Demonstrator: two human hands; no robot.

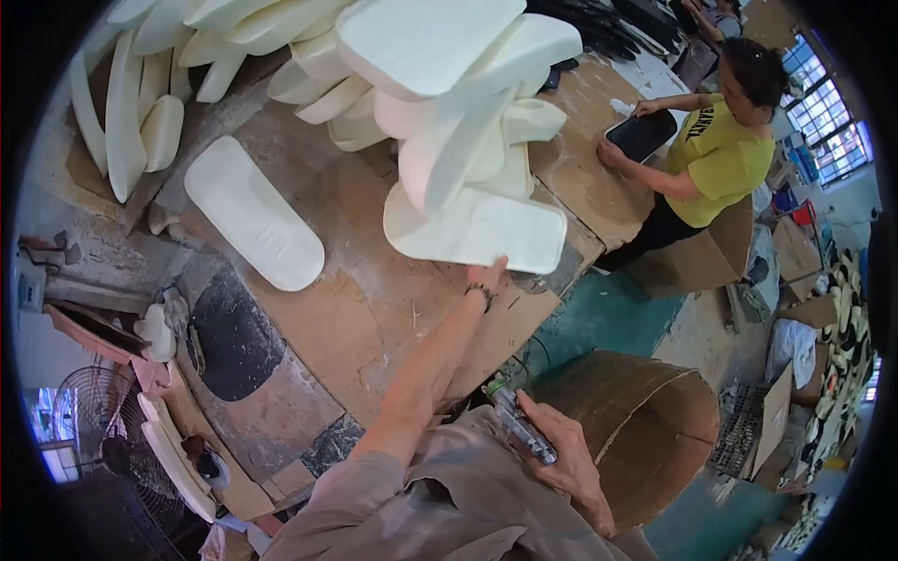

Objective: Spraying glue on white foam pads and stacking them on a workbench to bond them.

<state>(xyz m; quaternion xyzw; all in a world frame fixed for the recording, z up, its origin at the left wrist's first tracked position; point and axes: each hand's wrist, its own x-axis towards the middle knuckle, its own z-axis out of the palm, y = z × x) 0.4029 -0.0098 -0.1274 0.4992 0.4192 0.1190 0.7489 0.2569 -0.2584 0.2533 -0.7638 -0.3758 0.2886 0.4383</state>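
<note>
My left hand [487, 274] is at the near edge of a long white foam pad [496, 229] with rounded corners, its fingers closed on that edge. The pad lies on the cardboard-covered table, partly beneath a heap of similar white pieces [430, 47]. Close to my body, my right hand [565, 447] is wrapped round a slim metallic hand tool [520, 423] with a green end, which looks like an air grinder. Another white foam pad [254, 213] lies alone on the table to the left of my left arm.
A large cardboard drum [645, 439] stands at my right on the green floor. Across the table's right side a person in a yellow shirt [720, 164] holds a black pad [642, 136]. A fan [98, 411] is at the far left. White curved pieces [126, 122] pile up at the back left.
</note>
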